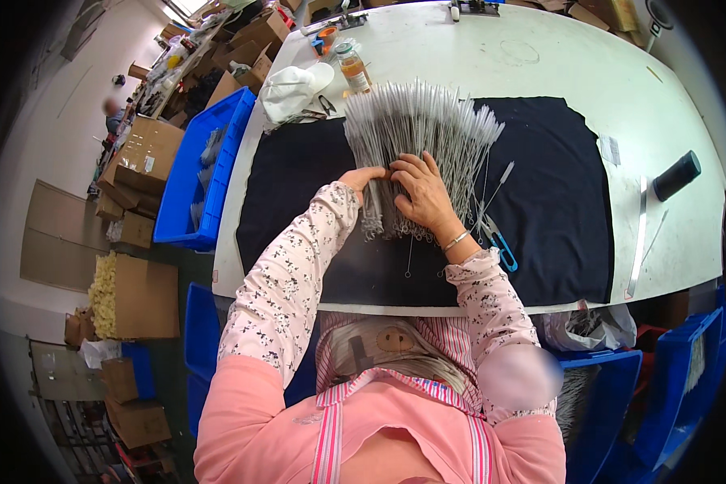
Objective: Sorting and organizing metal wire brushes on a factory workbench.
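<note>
A thick pile of straw-cleaning brushes (427,121) lies on a dark cloth (557,202), white bristle ends away from me and looped wire ends towards me. My left hand (363,177) is closed around wire stems at the pile's left side, its fingertips partly hidden among them. Over the middle of the stems, my right hand (423,194) has bent fingers gripping wires; how many is hidden. A bracelet circles that wrist. Close to it lie blue-handled scissors (502,246) and a loose brush (504,177) at the pile's right edge.
Beyond the cloth stand a jar of amber liquid (352,68) and a white cap (293,90). A dark cylinder (678,175) and a metal ruler (638,234) lie at right. Blue bins (227,177) flank the white table (540,56). A person (114,117) is far left.
</note>
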Demonstrator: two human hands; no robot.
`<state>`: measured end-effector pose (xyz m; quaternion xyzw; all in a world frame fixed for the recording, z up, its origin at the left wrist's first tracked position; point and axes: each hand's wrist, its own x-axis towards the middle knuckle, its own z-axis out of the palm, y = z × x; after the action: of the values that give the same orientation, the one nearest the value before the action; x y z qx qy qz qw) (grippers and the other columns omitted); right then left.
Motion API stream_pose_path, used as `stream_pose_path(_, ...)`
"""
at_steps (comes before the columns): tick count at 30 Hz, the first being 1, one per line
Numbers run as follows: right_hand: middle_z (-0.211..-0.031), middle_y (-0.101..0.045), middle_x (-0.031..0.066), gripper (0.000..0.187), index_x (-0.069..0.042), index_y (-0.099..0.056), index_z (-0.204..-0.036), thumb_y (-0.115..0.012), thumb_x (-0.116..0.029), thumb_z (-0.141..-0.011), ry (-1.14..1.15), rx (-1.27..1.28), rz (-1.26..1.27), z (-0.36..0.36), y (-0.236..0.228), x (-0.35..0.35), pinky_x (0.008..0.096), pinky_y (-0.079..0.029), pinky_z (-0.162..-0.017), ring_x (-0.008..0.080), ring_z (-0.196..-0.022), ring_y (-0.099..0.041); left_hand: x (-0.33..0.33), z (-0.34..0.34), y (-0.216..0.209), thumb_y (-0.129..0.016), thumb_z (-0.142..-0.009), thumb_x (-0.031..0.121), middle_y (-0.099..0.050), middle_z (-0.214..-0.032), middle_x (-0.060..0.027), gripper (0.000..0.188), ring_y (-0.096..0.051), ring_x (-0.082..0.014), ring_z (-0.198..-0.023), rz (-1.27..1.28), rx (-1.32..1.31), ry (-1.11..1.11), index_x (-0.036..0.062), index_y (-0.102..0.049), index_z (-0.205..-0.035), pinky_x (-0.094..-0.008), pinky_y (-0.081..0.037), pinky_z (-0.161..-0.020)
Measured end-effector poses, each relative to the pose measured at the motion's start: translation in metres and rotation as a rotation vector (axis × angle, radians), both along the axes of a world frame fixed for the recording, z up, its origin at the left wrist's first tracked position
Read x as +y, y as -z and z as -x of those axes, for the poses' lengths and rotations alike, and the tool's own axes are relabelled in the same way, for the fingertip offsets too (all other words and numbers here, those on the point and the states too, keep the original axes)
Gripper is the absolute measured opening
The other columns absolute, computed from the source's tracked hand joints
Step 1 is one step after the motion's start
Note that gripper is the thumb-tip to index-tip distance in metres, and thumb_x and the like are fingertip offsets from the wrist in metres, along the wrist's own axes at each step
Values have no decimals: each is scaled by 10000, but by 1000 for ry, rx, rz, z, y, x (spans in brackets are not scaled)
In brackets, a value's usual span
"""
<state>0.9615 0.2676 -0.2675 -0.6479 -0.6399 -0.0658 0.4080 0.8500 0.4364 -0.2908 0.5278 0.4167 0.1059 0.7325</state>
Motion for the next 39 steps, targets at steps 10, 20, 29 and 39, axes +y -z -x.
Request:
stream_pose_path(10,-1152,-554,55,301,-79,-645,-948,-584,-192,-677,38,-115,-25,5,0,0,467,-228,-1079,235,-1197,-434,-14,6,-13,-666,-792,105,-645,-922,-73,184,-622,-202,-828,152,-150,-92,25,-634,-955,-359,-511,-776)
stream_pose_path(20,-1245,-519,26,326,-110,-624,-1050,-564,-274,-775,37,-263,49,10,-5,-1,485,-166,-1102,238,-1278,-354,12,19,-29,-701,-752,39,-606,-670,-84,92,-608,-201,-578,-158,24,-93,13,-617,-777,-333,-523,-562)
stream_pose_path(29,-1228,-561,62,399,-37,-650,-1049,-523,-325,-803,-149,-459,195,7,2,15,453,-137,-1125,261,-1315,-321,45,91,-136,-712,-789,147,-585,-653,-52,192,-571,-152,-524,-92,263,159,49,-556,-842,-290,-492,-477)
stream_pose_path(39,-1276,-533,67,447,-41,-603,-1137,-562,-321,-792,-211,-436,193,9,-9,8,467,-133,-1123,266,-1327,-311,-18,205,-218,-727,-769,107,-554,-745,-43,360,-571,-132,-578,-198,247,-49,38,-491,-1032,-284,-509,-508)
